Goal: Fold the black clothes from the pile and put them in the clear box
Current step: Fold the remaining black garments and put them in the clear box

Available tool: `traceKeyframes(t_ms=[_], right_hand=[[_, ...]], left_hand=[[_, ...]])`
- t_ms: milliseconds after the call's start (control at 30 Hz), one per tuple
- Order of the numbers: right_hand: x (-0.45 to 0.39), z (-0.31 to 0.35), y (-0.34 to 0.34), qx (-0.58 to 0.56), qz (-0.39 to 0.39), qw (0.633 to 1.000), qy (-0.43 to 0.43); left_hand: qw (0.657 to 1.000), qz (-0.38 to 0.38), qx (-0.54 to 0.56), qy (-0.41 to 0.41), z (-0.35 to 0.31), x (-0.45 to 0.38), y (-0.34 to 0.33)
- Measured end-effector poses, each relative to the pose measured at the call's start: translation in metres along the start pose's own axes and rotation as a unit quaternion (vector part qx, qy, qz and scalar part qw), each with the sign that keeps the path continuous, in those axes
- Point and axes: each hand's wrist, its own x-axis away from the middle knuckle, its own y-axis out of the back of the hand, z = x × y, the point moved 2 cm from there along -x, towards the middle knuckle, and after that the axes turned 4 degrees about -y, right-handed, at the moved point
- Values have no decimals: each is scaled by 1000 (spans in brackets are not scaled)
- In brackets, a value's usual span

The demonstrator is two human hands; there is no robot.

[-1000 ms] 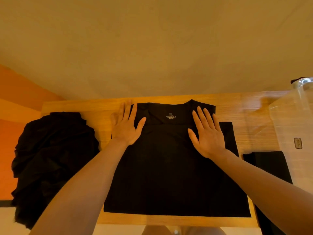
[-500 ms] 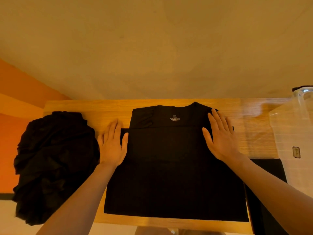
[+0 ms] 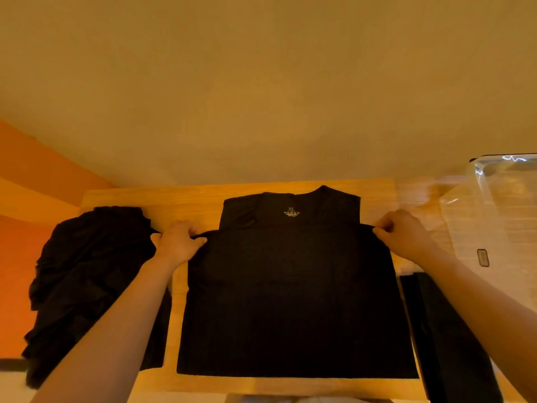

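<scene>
A black T-shirt (image 3: 290, 292) lies flat on the wooden table (image 3: 186, 199), collar at the far side with an XL label showing. My left hand (image 3: 178, 242) pinches the shirt's left edge at the folded sleeve line. My right hand (image 3: 404, 234) pinches the right edge at the same height. A crumpled pile of black clothes (image 3: 90, 280) sits at the table's left end. The clear box (image 3: 499, 222) stands at the right edge of the view.
A dark folded piece of black cloth (image 3: 447, 338) lies at the right, between the shirt and the clear box. A plain beige wall rises behind the table, with an orange wall at the left.
Both hands slid outward from flat on the shirt to its side edges. Their fingers curled and now pinch the fabric.
</scene>
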Motion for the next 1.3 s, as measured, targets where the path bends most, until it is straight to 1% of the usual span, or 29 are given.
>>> traceKeyframes(t_ms=[67, 133, 200, 300, 367, 500, 567, 633, 667, 733, 800, 833, 867, 900, 967, 1033, 1100, 1167, 1233, 1300], right_hand=[[7, 2, 2, -30, -13, 999, 6], [16, 4, 5, -68, -15, 998, 7], [26, 5, 7, -100, -20, 995, 2], [40, 6, 12, -167, -59, 984, -4], [48, 9, 22, -234, -93, 968, 6], [56, 22, 49, -373, -127, 918, 43], [45, 28, 60, -402, -149, 903, 40], [25, 33, 65, -404, -169, 899, 21], [12, 34, 64, -394, -181, 901, 6], [-13, 33, 55, -351, -191, 916, -30], [-31, 31, 41, -284, -167, 942, -72], [-36, 28, 32, -236, -155, 955, -96], [-37, 25, 24, -179, -155, 965, -113], [-34, 24, 16, -126, -168, 971, -111], [-20, 29, 0, -68, -209, 974, -58], [-1, 39, -17, -12, -222, 975, 13], [14, 49, -37, 38, -191, 979, 68], [18, 63, -55, 82, -157, 978, 106], [15, 77, -71, 124, -132, 976, 125], [9, 82, -79, 150, -111, 975, 120]], left_hand=[[1000, -3, 10, -19, -3, 2, 2], [995, 0, 87, -45, -4, 3, 3], [983, 8, 168, -68, -6, 7, 8], [963, 3, 249, -104, -9, 14, 23], [946, -4, 302, -120, -9, 18, 38], [918, -45, 362, -153, -13, 18, 70], [903, -61, 388, -171, -23, 8, 84], [897, -79, 397, -177, -33, -14, 90], [900, -91, 388, -176, -39, -28, 88], [919, -107, 343, -162, -50, -58, 76], [948, -80, 277, -137, -59, -80, 54], [966, -63, 218, -122, -61, -86, 41], [981, -62, 147, -109, -62, -87, 28], [987, -82, 87, -108, -63, -84, 18], [977, -146, 34, -151, -68, -65, 1], [958, -179, 15, -225, -74, -40, -16], [939, -164, -24, -302, -80, -20, -37], [927, -133, -71, -344, -86, -12, -57], [928, -110, -89, -345, -92, -16, -68], [935, -101, -96, -325, -93, -24, -70]])
